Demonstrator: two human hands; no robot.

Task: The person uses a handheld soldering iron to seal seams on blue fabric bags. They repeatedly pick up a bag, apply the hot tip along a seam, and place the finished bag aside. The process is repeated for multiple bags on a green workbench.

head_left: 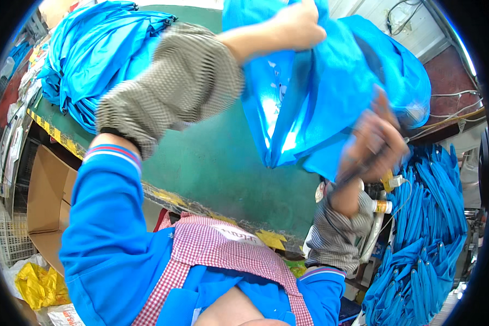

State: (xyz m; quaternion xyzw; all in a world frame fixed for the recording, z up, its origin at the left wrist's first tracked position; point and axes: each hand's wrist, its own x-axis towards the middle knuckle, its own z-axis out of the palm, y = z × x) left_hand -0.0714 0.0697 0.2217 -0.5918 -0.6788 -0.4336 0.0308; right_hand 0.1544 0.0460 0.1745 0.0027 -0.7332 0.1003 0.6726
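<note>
At the far side of the table, my left hand [301,26] is closed, its fingers bunched against a large, glossy blue fabric bag [331,81]. The bag stands partly raised, its folds narrowing to a low point on the table. My right hand [375,142] is beside the bag's right side and smeared by motion. A dark, narrow thing [356,173] crosses that hand toward the wrist; its kind is too blurred to make out. Whether the right fingers touch the bag cannot be told. Checked sleeve covers are on both forearms.
A green-topped table [212,168] has a worn yellow-and-black edge. On its left lies a heap of blue fabric pieces [103,49]. Many more blue pieces [424,217] hang at the right, near a small bottle [382,206]. An open cardboard box [49,190] stands left below.
</note>
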